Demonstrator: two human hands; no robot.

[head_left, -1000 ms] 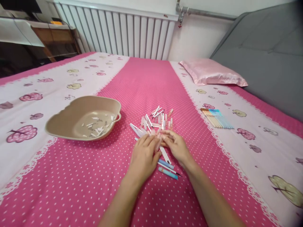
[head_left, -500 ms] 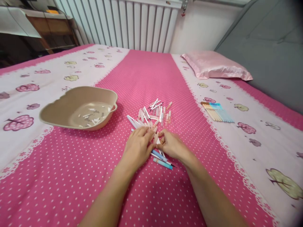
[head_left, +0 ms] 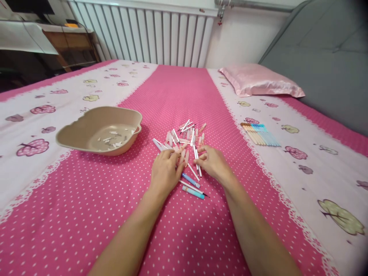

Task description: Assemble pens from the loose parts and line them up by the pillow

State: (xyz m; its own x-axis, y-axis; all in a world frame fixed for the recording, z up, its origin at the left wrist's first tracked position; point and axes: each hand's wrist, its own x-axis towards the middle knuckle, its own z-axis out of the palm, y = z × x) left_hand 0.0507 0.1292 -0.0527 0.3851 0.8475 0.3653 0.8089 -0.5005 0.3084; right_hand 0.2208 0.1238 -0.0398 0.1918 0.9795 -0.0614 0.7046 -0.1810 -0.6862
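Observation:
A loose pile of pen parts lies on the pink bedspread, with pale pink pen barrels (head_left: 183, 155), white stick-like refills (head_left: 184, 126) and some dark tips. My left hand (head_left: 165, 170) rests palm down over the pile's left side, fingers bent and a little apart, partly hiding what is under it. My right hand (head_left: 213, 164) is at the right side, its thumb and fingers apart, their tips at two long white refills (head_left: 197, 161). Nearer me lie a blue pen barrel (head_left: 190, 180), a dark-tipped white refill (head_left: 192, 187) and a turquoise pen barrel (head_left: 193, 192).
On the left stands a beige plastic basin (head_left: 99, 145) with small white and grey pieces inside. A neat row of beige and blue pens (head_left: 260, 135) lies to the right. Farther back are a pink pillow (head_left: 260, 79), a grey headboard (head_left: 324, 57) and a white radiator (head_left: 143, 34).
My right hand has drawn away from my left and uncovered the pile's middle. Two long white refills now lie by its fingertips. The view has shifted slightly.

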